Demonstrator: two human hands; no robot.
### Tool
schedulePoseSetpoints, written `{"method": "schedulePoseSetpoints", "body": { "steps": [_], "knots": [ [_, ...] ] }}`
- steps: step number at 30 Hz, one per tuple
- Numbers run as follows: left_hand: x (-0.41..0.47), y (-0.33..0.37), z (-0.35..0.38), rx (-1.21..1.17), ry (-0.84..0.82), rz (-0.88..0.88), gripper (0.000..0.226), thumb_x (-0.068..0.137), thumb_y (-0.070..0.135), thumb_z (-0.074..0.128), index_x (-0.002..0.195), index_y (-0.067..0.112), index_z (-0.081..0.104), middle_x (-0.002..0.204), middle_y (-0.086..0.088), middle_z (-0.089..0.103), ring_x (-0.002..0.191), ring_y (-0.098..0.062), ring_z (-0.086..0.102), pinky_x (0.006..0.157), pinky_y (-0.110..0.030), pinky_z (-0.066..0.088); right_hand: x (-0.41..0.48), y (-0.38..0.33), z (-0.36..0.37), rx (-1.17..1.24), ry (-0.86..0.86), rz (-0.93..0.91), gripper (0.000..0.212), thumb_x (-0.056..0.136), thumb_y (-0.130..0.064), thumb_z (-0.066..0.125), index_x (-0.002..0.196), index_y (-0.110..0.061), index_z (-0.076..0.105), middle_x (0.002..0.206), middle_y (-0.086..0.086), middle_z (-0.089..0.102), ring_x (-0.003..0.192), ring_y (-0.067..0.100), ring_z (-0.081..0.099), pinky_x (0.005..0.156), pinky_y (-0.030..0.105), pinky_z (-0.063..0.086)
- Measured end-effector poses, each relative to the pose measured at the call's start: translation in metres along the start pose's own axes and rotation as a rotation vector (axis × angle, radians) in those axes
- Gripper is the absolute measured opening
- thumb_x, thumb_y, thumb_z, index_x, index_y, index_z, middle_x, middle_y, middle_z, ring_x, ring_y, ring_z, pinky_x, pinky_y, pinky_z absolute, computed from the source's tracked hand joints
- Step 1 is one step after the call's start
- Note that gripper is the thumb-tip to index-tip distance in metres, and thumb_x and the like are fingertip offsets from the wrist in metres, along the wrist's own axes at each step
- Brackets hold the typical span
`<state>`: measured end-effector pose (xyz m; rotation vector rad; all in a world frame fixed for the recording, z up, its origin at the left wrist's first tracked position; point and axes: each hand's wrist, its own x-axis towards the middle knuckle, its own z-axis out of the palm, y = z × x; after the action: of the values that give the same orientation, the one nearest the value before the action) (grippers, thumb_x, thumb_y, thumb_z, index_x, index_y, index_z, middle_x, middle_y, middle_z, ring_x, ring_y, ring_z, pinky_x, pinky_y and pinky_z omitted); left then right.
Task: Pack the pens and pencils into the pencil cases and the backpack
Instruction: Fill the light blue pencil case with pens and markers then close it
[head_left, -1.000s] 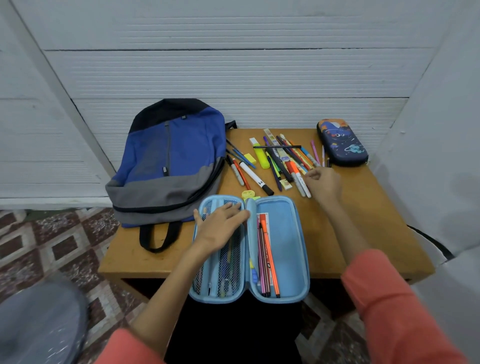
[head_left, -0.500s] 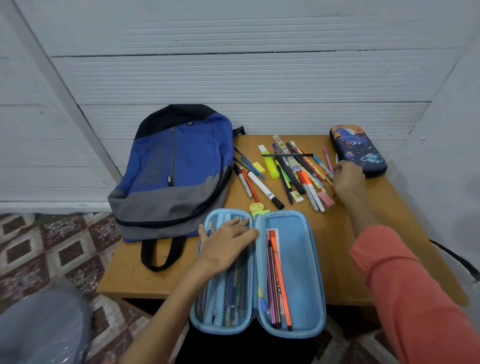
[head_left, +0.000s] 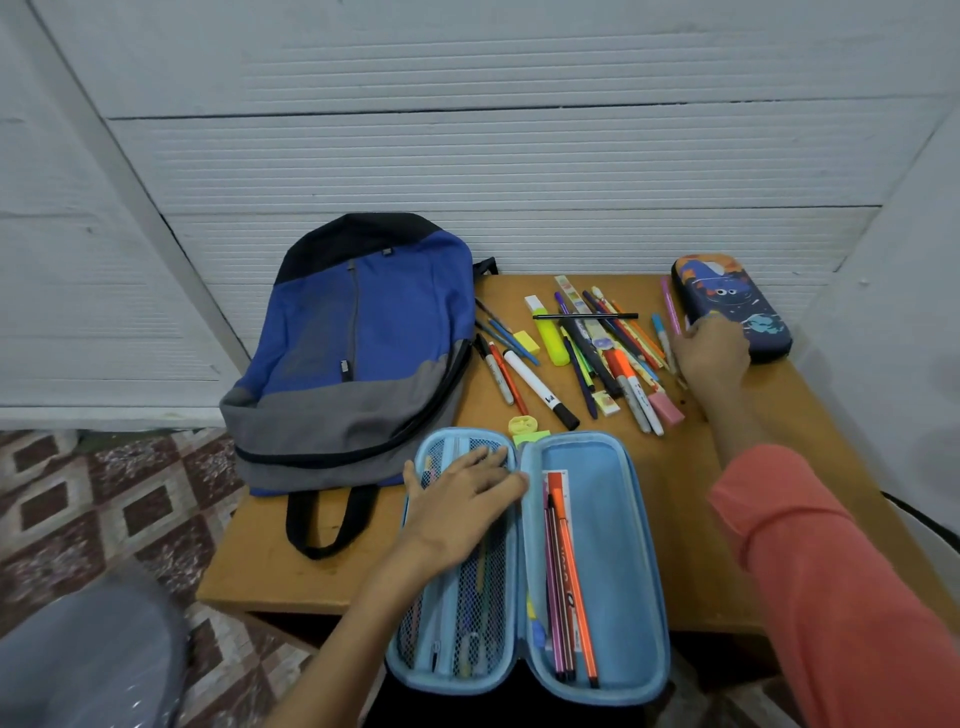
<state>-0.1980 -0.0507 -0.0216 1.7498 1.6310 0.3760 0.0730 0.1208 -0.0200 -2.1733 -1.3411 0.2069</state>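
Observation:
An open light-blue pencil case (head_left: 613, 545) lies at the table's front edge, with several pens (head_left: 563, 582) in its right half. My left hand (head_left: 462, 509) rests flat, fingers straight, on its left mesh pocket. A loose pile of pens, pencils and markers (head_left: 597, 348) is spread at the back middle. A blue and grey backpack (head_left: 353, 353) lies zipped to the left. A dark space-print pencil case (head_left: 737, 296) sits shut at the back right. My right hand (head_left: 711, 356) lies between it and the pile, fingertips at the near end of a pink pen (head_left: 670, 306); its grip is hidden.
The wooden table (head_left: 691, 519) stands against a white ribbed wall. A pink eraser (head_left: 666, 408), a yellow sharpener (head_left: 522, 426) and a yellow highlighter (head_left: 550, 338) lie among the pens. Patterned floor tiles and a grey blurred object (head_left: 78, 660) are at the lower left.
My right hand has moved right, from the pile's near edge to beside the dark case. My left hand stays on the mesh pocket. The camera has moved closer.

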Motion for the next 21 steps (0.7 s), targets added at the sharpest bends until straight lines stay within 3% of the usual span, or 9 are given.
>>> {"method": "schedulePoseSetpoints", "body": {
  "steps": [3,5,7,10,13,16,18,21],
  "knots": [
    [-0.001,0.002,-0.001,0.008,-0.005,-0.003,0.041,0.098,0.048,0.038,0.134,0.035,0.052,0.152,0.022,0.028,0.141,0.005,0.015,0.112,-0.056,-0.019,-0.011,-0.008,-0.01,0.217,-0.039,-0.032,0.012,0.088,-0.014,0.066,0.092,-0.003,0.067,0.083,0.016,0.07,0.073,0.026,0.067,0.065,0.036,0.057],
    [-0.003,0.005,-0.002,0.014,-0.002,-0.011,0.042,0.099,0.047,0.038,0.137,0.033,0.05,0.153,0.02,0.029,0.142,0.003,0.016,0.112,-0.056,-0.018,-0.036,-0.019,-0.026,0.394,-0.258,-0.024,0.006,0.088,-0.005,0.066,0.093,-0.003,0.064,0.076,0.015,0.068,0.056,0.02,0.066,0.049,0.025,0.055],
    [-0.005,0.007,-0.003,0.019,0.004,-0.014,0.044,0.099,0.045,0.037,0.139,0.031,0.048,0.154,0.017,0.029,0.142,0.0,0.016,0.113,-0.056,-0.018,-0.071,-0.028,-0.043,0.464,-0.507,-0.044,0.006,0.086,0.001,0.065,0.091,0.001,0.062,0.072,0.019,0.067,0.048,0.02,0.065,0.043,0.022,0.052],
    [-0.008,0.012,-0.004,0.038,-0.002,-0.017,0.042,0.1,0.044,0.035,0.138,0.032,0.048,0.154,0.015,0.029,0.143,-0.002,0.017,0.112,-0.058,-0.016,-0.122,-0.028,-0.055,0.358,-0.738,-0.13,0.01,0.085,0.002,0.067,0.093,0.0,0.062,0.069,0.021,0.069,0.053,0.027,0.068,0.05,0.028,0.056],
    [-0.009,0.015,-0.005,0.031,-0.005,-0.029,0.041,0.1,0.045,0.035,0.137,0.033,0.05,0.155,0.013,0.029,0.144,-0.005,0.017,0.112,-0.058,-0.016,-0.167,-0.016,-0.056,0.219,-0.88,-0.096,0.022,0.083,0.001,0.069,0.098,-0.009,0.055,0.07,0.018,0.07,0.054,0.027,0.068,0.055,0.036,0.059],
    [-0.01,0.015,-0.005,0.02,-0.001,-0.03,0.043,0.1,0.046,0.034,0.138,0.032,0.048,0.155,0.012,0.028,0.144,-0.006,0.017,0.111,-0.059,-0.017,-0.196,-0.002,-0.054,0.107,-0.928,-0.113,0.028,0.082,-0.002,0.068,0.095,-0.017,0.049,0.07,0.014,0.069,0.056,0.027,0.07,0.062,0.044,0.06],
    [-0.009,0.014,-0.005,0.019,0.001,-0.037,0.044,0.1,0.046,0.034,0.139,0.031,0.047,0.156,0.012,0.028,0.145,-0.007,0.016,0.112,-0.059,-0.017,-0.209,0.003,-0.055,0.075,-0.928,-0.147,0.03,0.081,-0.002,0.069,0.096,-0.018,0.048,0.083,0.015,0.065,0.055,0.025,0.07,0.058,0.039,0.06],
    [-0.009,0.013,-0.004,0.031,0.004,-0.04,0.047,0.099,0.048,0.033,0.142,0.032,0.044,0.156,0.012,0.028,0.145,-0.008,0.016,0.112,-0.059,-0.016,-0.22,0.007,-0.055,0.033,-0.946,-0.195,0.035,0.081,-0.004,0.071,0.104,-0.016,0.047,0.086,0.011,0.061,0.056,0.02,0.068,0.059,0.034,0.059]
  ]
}}
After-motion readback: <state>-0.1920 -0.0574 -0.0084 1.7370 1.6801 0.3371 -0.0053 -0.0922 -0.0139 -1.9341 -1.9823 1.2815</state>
